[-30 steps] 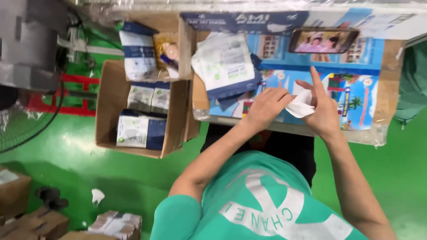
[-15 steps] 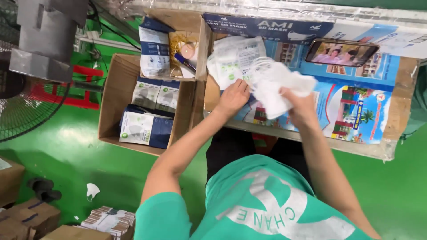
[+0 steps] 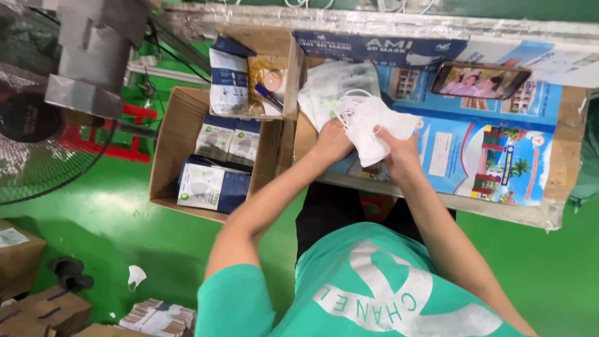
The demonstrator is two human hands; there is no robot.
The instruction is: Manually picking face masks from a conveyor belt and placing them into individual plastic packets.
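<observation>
Stack of white face masks (image 3: 368, 128), clenched by left hand (image 3: 332, 142) and right hand (image 3: 399, 156) above desk (image 3: 499, 206) near edge; loose ear loops likely snag, spilling masks.

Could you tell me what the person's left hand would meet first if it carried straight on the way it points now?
Probably the stack of clear flat packets just beyond the left hand, though depth is hard to judge.

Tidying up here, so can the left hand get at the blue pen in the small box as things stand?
Probably yes: the left hand is busy on the white masks, but the pen lies uncovered in the open-topped box beside it.
</observation>
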